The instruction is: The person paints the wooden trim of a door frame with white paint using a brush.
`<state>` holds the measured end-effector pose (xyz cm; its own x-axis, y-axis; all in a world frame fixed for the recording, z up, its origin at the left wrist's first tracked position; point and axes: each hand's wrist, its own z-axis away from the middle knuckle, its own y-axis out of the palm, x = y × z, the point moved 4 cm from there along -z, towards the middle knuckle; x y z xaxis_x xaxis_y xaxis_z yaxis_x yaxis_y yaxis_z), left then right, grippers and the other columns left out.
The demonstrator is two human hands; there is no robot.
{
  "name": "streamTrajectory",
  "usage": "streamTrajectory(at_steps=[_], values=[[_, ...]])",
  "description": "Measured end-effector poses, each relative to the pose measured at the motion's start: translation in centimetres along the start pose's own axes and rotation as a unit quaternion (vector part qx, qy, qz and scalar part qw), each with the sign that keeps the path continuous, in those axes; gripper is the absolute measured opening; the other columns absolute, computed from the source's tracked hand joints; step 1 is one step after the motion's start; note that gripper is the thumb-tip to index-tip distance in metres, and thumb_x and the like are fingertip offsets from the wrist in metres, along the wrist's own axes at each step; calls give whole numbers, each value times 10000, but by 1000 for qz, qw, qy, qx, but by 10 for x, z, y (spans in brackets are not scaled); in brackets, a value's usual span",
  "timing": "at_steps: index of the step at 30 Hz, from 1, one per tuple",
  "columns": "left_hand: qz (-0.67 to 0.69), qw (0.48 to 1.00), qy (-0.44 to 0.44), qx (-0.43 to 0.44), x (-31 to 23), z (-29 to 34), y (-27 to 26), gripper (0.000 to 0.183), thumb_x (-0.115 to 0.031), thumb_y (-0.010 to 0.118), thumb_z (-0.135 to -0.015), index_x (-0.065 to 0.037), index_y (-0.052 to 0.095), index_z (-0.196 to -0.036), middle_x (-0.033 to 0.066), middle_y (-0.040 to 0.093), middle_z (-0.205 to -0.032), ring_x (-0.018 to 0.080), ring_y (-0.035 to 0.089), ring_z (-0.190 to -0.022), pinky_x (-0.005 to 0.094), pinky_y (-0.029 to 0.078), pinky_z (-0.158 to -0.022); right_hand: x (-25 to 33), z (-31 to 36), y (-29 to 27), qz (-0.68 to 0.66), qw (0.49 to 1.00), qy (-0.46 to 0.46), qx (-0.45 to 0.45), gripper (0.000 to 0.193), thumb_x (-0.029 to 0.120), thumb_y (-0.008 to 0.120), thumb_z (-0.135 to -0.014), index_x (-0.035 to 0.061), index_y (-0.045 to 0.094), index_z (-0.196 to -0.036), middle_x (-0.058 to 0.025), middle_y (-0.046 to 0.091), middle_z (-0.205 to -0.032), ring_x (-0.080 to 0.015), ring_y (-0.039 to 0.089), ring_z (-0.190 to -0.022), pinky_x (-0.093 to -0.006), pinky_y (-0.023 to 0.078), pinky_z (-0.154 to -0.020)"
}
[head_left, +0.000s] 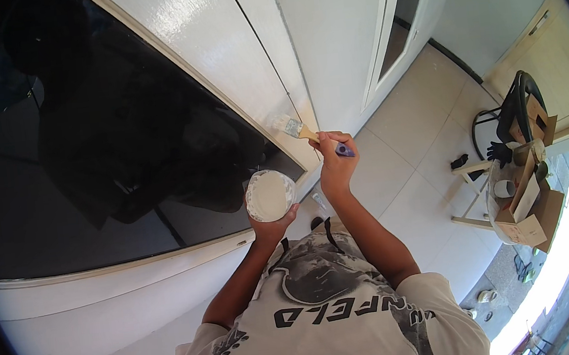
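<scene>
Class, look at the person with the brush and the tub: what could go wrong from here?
The left hand holds the open tub in front of the shirt; a tilt might spill its pale contents there or onto the floor. The right hand has the brush close to the dark glass, so a slip could smear it.

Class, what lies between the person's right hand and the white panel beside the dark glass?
In the head view, the paintbrush: the right hand grips its handle, and its bristles appear to touch the white panel.
</scene>
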<state>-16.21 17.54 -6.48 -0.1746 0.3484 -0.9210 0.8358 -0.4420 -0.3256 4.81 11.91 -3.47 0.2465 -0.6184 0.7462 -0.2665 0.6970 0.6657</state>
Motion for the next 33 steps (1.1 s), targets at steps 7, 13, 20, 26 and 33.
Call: streamTrajectory(at_steps=[7, 13, 20, 26, 33], values=[[-41, 995, 84, 24, -24, -6, -7, 915, -113, 937, -631, 11, 412, -1370, 153, 600, -1267, 233, 596, -1165, 386, 451, -1037, -22, 12, -27, 147, 981, -8, -125, 156, 46, 718, -923, -27, 581, -921, -114, 651, -897, -185, 694, -816, -322, 619, -793], [-12, 998, 24, 54, -1, -3, -20, 936, -109, 935, -637, 8, 389, -1389, 158, 575, -1290, 250, 577, -1187, 397, 444, -1047, 70, 9, 66, -26, 996, -78, -36, 139, 54, 672, -959, -22, 556, -956, -134, 656, -962, -209, 703, -873, -361, 623, -828], [-23, 990, 92, 106, 18, -4, -39, 1035, -134, 938, -638, 3, 302, -1442, 176, 527, -1329, 274, 544, -1230, 426, 432, -1060, 10, 10, 39, -121, 987, -81, -75, 151, 71, 684, -955, -23, 568, -931, -126, 640, -948, -201, 699, -873, -361, 635, -825], [19, 985, 91, 145, 13, -1, -50, 1073, -133, 939, -637, 14, 273, -1466, 187, 520, -1349, 282, 546, -1246, 428, 433, -1068, -30, 22, -23, 146, 965, -58, -212, 185, 96, 737, -912, -17, 593, -885, -138, 678, -877, -202, 717, -767, -301, 608, -761], [79, 978, 77, 176, 9, -1, -55, 1011, -76, 913, -659, 11, 299, -1457, 183, 523, -1350, 275, 547, -1252, 416, 447, -1063, 80, 9, 83, -14, 980, -180, -86, 210, 121, 727, -935, -22, 575, -913, -142, 680, -892, -197, 708, -772, -308, 585, -776]])
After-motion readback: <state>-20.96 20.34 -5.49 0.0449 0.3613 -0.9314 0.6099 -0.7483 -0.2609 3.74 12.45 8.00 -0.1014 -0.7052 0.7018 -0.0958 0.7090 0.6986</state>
